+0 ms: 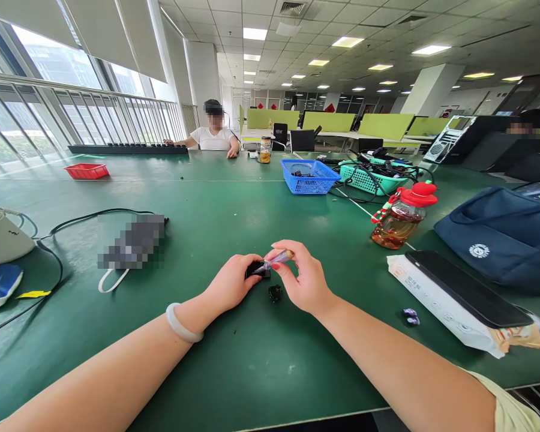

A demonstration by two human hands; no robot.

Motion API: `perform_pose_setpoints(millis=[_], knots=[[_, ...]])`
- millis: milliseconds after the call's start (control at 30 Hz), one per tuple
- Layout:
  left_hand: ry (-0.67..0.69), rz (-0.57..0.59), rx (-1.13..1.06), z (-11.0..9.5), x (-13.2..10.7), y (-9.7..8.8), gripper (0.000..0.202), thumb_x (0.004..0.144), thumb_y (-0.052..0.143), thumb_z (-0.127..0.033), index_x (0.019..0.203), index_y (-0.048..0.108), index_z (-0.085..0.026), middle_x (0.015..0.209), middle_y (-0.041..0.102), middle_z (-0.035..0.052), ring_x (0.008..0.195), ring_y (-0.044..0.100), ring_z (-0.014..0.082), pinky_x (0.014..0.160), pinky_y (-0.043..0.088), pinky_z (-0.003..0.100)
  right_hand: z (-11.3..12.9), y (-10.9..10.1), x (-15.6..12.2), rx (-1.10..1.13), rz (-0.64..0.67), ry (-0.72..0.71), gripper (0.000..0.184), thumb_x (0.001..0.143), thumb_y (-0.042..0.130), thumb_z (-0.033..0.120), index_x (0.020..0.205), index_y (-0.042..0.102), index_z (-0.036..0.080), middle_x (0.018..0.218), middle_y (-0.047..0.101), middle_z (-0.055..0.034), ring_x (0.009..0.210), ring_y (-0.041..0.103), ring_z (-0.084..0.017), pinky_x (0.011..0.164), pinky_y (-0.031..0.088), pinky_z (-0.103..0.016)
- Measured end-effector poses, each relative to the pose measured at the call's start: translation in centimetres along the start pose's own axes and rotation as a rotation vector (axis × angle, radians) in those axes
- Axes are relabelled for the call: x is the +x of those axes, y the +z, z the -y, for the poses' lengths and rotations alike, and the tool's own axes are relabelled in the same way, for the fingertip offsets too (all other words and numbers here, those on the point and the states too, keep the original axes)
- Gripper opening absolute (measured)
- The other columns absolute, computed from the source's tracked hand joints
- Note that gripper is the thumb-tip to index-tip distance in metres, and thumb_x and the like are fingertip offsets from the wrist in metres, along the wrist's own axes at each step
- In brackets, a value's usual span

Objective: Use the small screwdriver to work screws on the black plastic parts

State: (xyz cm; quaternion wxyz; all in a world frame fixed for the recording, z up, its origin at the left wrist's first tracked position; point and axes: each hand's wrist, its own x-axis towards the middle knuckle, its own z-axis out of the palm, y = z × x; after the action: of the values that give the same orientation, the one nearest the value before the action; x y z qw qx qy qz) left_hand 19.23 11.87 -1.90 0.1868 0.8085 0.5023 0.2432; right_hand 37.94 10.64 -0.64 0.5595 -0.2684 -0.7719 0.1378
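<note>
Near the middle of the green table, my left hand (233, 277) is closed around a small black part (263, 273) and keeps it low at the tabletop. My right hand (306, 279) pinches a screwdriver (278, 259) with a clear purplish handle. The tool slants down to the left, its lower end at the black part; the exact contact is too small to make out. On the table between my hands lies a separate small black piece (275, 293), apart from both.
A blue basket (309, 177), a green basket of cables (369, 179) and a red-lidded bottle (400, 219) stand beyond. At right are a tissue pack (441, 306) and navy bag (499, 240). A red tray (87, 171) sits far left. Across the table sits a person (213, 135).
</note>
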Motion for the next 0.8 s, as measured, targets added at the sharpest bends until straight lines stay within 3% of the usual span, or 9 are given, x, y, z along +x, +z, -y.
perform_pose_setpoints(millis=[167, 267, 367, 567, 800], knots=[[0.043, -0.049, 0.019, 0.3, 0.0, 0.3, 0.023, 0.085, 0.061, -0.018, 0.108, 0.065, -0.02, 0.1, 0.071, 0.0056, 0.098, 0.065, 0.0256, 0.09, 0.053, 0.04, -0.1, 0.6, 0.1, -0.105, 0.126, -0.156, 0.036, 0.091, 0.05, 0.007, 0.119, 0.053, 0.029, 0.093, 0.072, -0.0015, 0.09, 0.068, -0.017, 0.088, 0.058, -0.035], [0.079, -0.06, 0.029, 0.3, -0.1, 0.3, 0.021, 0.086, 0.059, -0.015, 0.105, 0.066, -0.021, 0.097, 0.071, 0.0045, 0.098, 0.065, 0.0246, 0.091, 0.053, 0.039, 0.0, 0.7, 0.2, -0.117, 0.165, -0.175, 0.037, 0.091, 0.05, 0.007, 0.119, 0.054, 0.031, 0.089, 0.071, 0.0003, 0.087, 0.068, -0.017, 0.093, 0.056, -0.039], [0.063, -0.051, 0.031, 0.2, -0.1, 0.2, 0.023, 0.086, 0.06, -0.016, 0.108, 0.066, -0.021, 0.1, 0.071, 0.0054, 0.099, 0.064, 0.0252, 0.092, 0.053, 0.04, 0.2, 0.4, 0.2, -0.111, 0.143, -0.147, 0.033, 0.09, 0.054, 0.009, 0.116, 0.054, 0.03, 0.091, 0.071, -0.0001, 0.087, 0.068, -0.017, 0.09, 0.057, -0.037], [0.004, -0.009, 0.028, -0.1, -0.1, -0.1, 0.033, 0.086, 0.064, -0.02, 0.119, 0.064, -0.021, 0.116, 0.07, 0.0084, 0.11, 0.061, 0.0274, 0.1, 0.05, 0.044, 0.2, -0.3, 0.2, -0.052, -0.031, 0.001, 0.023, 0.092, 0.052, 0.011, 0.109, 0.051, 0.027, 0.093, 0.072, -0.0013, 0.086, 0.07, -0.014, 0.083, 0.058, -0.03], [0.003, -0.01, 0.029, 0.1, -0.1, 0.0, 0.034, 0.086, 0.063, -0.022, 0.12, 0.064, -0.021, 0.115, 0.07, 0.0082, 0.109, 0.062, 0.0276, 0.099, 0.051, 0.045, -0.5, 0.1, 0.3, -0.098, 0.083, 0.105, 0.017, 0.091, 0.05, 0.012, 0.101, 0.054, 0.025, 0.092, 0.071, -0.0018, 0.083, 0.068, -0.016, 0.078, 0.056, -0.03]])
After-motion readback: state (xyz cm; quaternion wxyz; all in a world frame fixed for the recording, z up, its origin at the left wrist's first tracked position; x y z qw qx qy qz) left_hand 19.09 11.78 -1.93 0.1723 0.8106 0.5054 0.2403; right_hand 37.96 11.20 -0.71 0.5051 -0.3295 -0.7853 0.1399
